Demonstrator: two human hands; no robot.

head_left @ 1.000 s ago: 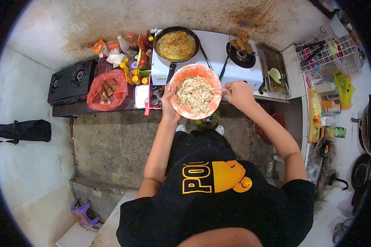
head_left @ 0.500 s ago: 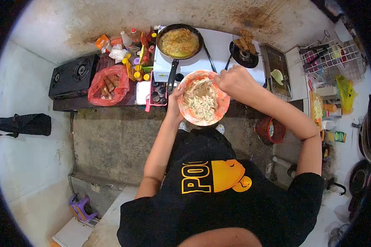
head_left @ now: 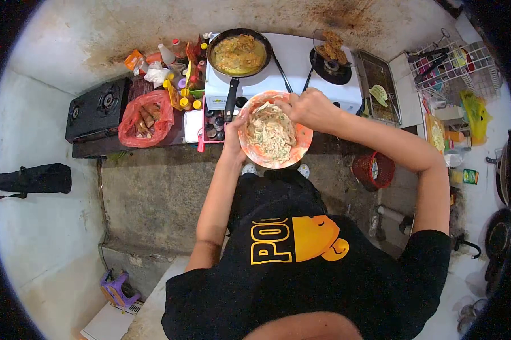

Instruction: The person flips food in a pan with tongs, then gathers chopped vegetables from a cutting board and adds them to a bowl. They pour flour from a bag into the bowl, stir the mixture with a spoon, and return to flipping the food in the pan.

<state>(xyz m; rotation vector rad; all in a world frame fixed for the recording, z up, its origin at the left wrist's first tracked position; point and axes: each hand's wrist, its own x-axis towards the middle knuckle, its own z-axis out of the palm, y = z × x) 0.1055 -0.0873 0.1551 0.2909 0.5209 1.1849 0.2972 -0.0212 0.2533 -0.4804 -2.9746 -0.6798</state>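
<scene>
My left hand (head_left: 234, 135) grips the left rim of an orange-and-white bowl (head_left: 306, 138), fingers beneath it and mostly out of sight. Inside lies a pale batter mix (head_left: 273, 134) flecked with green. Over the bowl's upper right rim, my right hand (head_left: 312, 109) is closed around what looks like a spoon, largely hidden by the fingers and the mix. Just beyond the bowl, a black frying pan (head_left: 233, 85) sits on the white stove (head_left: 295, 48), with golden fritters (head_left: 239, 53) in oil.
Fried pieces (head_left: 333, 47) rest in a strainer above the right burner (head_left: 330, 71). Left of the stove stand seasoning bottles (head_left: 179, 93), a red plastic bag (head_left: 148, 119) and a black stove (head_left: 97, 107). A red basket (head_left: 374, 170) is at lower right; a wire rack (head_left: 456, 68) hangs right.
The bowl has shifted slightly left and up in view, along with both hands. The mix inside has been moved around under my right hand. The camera view has shifted slightly.
</scene>
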